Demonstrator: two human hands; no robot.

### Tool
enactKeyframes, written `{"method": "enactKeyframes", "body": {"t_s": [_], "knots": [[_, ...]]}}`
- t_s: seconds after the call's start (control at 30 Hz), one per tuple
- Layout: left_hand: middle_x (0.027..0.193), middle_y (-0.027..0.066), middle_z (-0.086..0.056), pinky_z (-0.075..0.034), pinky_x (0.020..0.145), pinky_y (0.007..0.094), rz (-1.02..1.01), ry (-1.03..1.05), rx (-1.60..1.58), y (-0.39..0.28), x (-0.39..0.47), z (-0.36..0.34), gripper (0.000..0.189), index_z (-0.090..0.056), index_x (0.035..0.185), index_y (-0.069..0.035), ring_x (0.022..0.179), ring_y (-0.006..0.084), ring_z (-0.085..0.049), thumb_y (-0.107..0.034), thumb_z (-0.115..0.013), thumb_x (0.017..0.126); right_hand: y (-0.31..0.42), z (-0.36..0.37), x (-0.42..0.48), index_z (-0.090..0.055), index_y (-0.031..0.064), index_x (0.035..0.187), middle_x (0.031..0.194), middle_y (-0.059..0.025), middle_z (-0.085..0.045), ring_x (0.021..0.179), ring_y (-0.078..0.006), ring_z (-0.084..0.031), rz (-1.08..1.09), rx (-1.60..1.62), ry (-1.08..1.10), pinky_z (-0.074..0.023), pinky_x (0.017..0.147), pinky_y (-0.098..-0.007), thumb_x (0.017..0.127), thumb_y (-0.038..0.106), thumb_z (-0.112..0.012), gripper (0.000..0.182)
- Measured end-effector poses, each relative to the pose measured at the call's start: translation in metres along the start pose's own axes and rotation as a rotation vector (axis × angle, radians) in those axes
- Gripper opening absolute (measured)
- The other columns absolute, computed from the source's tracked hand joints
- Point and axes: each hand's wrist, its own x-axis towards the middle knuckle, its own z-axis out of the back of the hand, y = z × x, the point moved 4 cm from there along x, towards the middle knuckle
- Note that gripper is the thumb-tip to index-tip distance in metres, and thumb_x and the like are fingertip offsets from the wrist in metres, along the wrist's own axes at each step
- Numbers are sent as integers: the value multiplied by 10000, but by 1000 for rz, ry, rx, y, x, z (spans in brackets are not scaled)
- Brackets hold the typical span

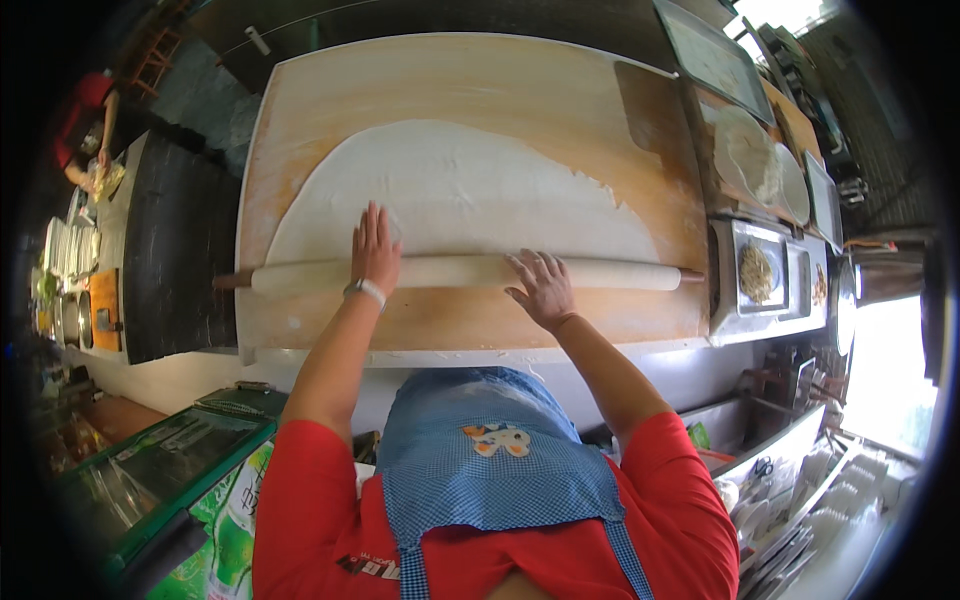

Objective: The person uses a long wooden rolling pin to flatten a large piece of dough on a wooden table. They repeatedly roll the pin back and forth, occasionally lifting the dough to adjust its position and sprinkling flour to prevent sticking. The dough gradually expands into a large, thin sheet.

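A broad sheet of thin dough lies on a floured wooden board, its right upper edge ragged. Along its near side runs a long rolling pin with dough wrapped around it and brown handles at both ends. My left hand rests flat on the pin left of its middle, fingers together and pointing away from me, with a watch or bracelet at the wrist. Right of the middle, my right hand touches the pin with its fingertips, fingers spread and floury. Neither hand wraps around the pin.
To the right stand a metal tray, a white bowl holding flour and a steel pan with a pile of food. A dark counter adjoins the left side. Another person works far left, near stacked plates.
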Motion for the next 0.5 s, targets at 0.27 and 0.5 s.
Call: {"method": "enactKeyframes", "body": {"t_s": [0.27, 0.5], "knots": [[1262, 112, -526, -302, 1123, 499, -330, -22, -11, 7, 19, -5, 705, -485, 1284, -69, 1203, 308, -475, -378, -798, 734, -46, -15, 62, -303, 134, 1500, 1348, -167, -452, 1283, -349, -410, -75, -140, 32, -274, 1120, -527, 665, 549, -797, 1055], [999, 109, -586, -429, 947, 432, -235, 216, 44, 17, 66, -28, 614, -540, 1049, -65, 996, 292, -551, -433, -835, 655, -80, -42, 92, -458, 61, 1263, 1116, -123, -546, 1075, -303, -517, -180, -232, 130, -408, 949, -437, 666, 492, -812, 817]]}}
